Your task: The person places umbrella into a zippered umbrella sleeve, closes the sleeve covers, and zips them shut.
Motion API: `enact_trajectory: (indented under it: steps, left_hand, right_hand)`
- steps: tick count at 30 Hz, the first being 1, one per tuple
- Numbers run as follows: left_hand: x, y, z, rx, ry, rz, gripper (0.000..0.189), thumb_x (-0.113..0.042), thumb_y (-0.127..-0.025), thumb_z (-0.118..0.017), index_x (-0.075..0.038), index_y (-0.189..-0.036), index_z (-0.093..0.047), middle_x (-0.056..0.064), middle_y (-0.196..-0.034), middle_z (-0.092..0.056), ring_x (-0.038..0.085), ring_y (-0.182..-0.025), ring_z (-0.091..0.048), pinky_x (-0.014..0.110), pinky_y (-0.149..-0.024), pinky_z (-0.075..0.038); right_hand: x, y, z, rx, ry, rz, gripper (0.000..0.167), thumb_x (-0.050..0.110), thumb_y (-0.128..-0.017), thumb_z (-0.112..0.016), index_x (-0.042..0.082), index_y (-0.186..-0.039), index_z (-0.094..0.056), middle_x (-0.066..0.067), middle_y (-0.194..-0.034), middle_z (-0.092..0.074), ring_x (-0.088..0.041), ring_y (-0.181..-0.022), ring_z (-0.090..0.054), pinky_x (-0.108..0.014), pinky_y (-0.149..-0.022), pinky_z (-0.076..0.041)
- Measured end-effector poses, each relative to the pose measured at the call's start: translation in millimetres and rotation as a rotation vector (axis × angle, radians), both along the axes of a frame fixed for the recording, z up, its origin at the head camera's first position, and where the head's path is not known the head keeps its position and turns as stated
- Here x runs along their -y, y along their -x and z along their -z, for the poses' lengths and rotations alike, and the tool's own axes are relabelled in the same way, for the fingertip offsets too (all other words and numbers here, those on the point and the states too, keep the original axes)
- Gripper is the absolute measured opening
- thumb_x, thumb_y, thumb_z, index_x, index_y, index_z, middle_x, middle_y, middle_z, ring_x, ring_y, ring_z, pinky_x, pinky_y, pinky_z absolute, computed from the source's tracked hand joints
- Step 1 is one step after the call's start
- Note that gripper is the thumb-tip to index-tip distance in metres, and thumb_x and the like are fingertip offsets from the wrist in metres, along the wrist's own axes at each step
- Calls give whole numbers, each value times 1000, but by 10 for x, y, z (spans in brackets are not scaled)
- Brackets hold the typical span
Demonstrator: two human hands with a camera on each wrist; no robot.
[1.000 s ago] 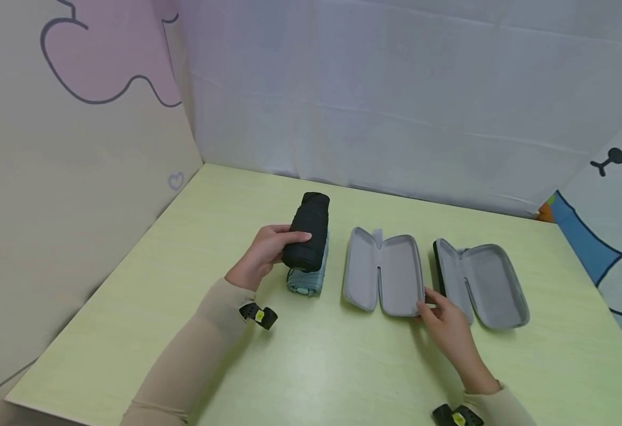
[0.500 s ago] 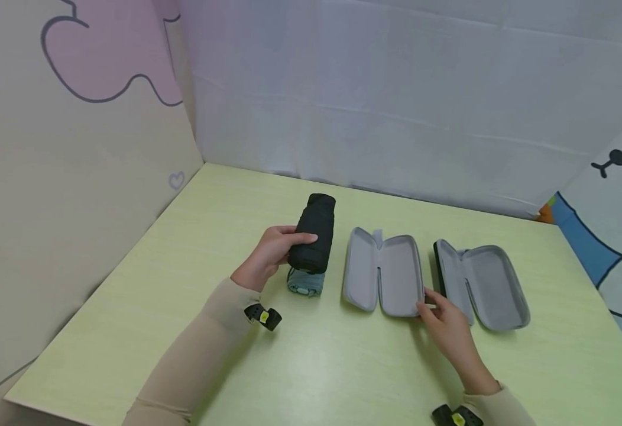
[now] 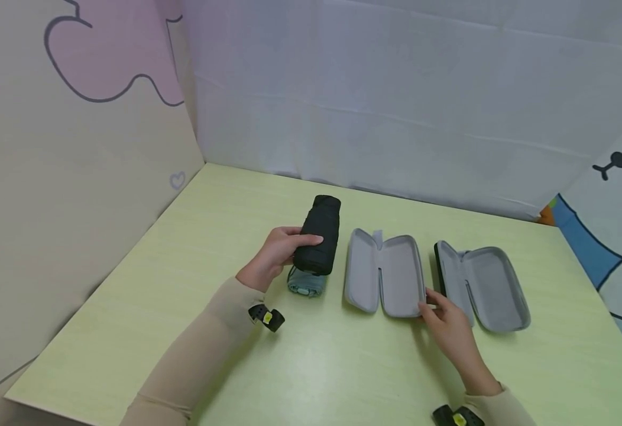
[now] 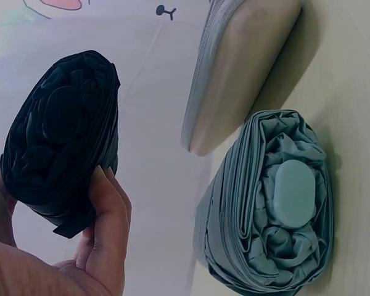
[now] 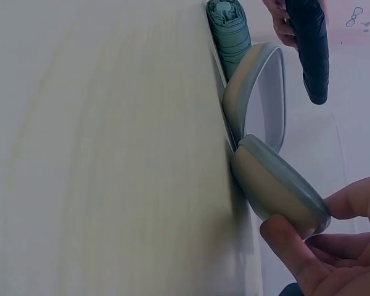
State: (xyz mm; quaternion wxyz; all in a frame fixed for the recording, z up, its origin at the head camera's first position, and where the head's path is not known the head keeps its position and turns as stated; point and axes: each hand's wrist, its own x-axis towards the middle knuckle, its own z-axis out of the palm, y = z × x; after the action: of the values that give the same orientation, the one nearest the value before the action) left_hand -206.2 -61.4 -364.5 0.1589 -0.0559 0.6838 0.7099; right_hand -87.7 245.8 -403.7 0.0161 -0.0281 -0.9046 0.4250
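My left hand (image 3: 276, 254) grips a folded black umbrella (image 3: 318, 234) by its side and holds it raised off the table. Below it on the table lies a folded teal umbrella (image 4: 265, 209), partly hidden from the head view. To the right stands an opened zip case (image 3: 401, 275) with a grey lining and, in the right wrist view, a beige outside (image 5: 268, 185). The fingers and thumb of my right hand (image 3: 449, 334) pinch the near right edge of that case.
A second opened case (image 3: 497, 290), grey inside with a dark outer side, lies just right of my right hand. All of it rests on a pale green table (image 3: 337, 367), with a white cloth (image 3: 396, 106) hanging behind and a printed panel (image 3: 103, 207) at the left.
My left hand has carried the black umbrella slightly to the right, toward the beige case. My right hand keeps its place on the case edge.
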Motion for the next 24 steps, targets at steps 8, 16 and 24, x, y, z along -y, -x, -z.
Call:
enact_trajectory:
  steps: [8, 16, 24]
  left_hand:
    - [-32, -18, 6, 8, 2, -5, 54, -21, -78, -75, 0, -124, -56, 16, -108, -64, 19, -83, -65, 32, -74, -52]
    - [-84, -18, 30, 12, 10, 0, 55, -22, -77, -76, -1, -124, -56, 16, -109, -64, 18, -83, -64, 31, -72, -52]
    - [-140, -31, 39, -2, -10, 11, 50, -20, -78, -75, -1, -120, -59, 16, -104, -66, 19, -78, -66, 31, -69, -52]
  right_hand:
    - [3, 3, 14, -10, -1, 6, 44, 12, -96, -52, -10, -133, -42, -24, -115, -57, -26, -87, -64, -22, -66, -48]
    - [-10, -5, 30, -6, 8, 5, 45, 14, -97, -51, -9, -134, -41, -23, -117, -56, -26, -89, -64, -22, -67, -48]
    - [3, -1, 16, -10, 14, 4, 44, 13, -96, -52, -9, -133, -42, -24, -116, -57, -27, -88, -64, -22, -67, -48]
